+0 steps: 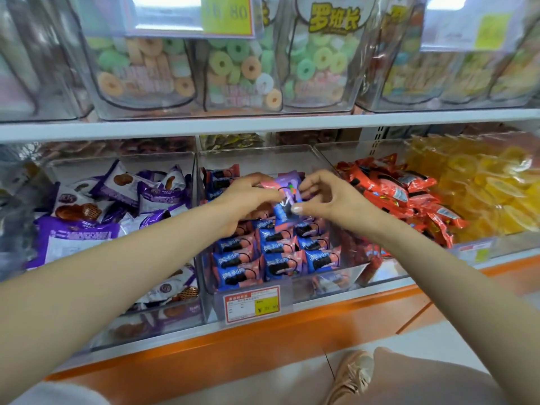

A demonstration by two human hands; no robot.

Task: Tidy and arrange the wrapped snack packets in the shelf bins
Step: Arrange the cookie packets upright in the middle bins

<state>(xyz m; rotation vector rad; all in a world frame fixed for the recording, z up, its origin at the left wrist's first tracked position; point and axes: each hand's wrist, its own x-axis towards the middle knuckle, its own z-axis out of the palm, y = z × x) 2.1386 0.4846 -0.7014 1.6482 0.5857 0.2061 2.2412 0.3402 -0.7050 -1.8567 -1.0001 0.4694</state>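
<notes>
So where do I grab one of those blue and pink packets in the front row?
Pinch its top edge from above. The front-row packet stands in a tight row, squeezed between neighbours, and the clear bin wall blocks its front, so probably only the top is free.

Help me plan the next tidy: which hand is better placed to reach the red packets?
Probably right: the right hand is next to the red packets; the left hand lies farther off. Both grip the middle packet.

Bare forearms stretched forward, left grip (251, 197) and right grip (324, 197) nearly touching, both pinching a packet (287, 187)
</notes>
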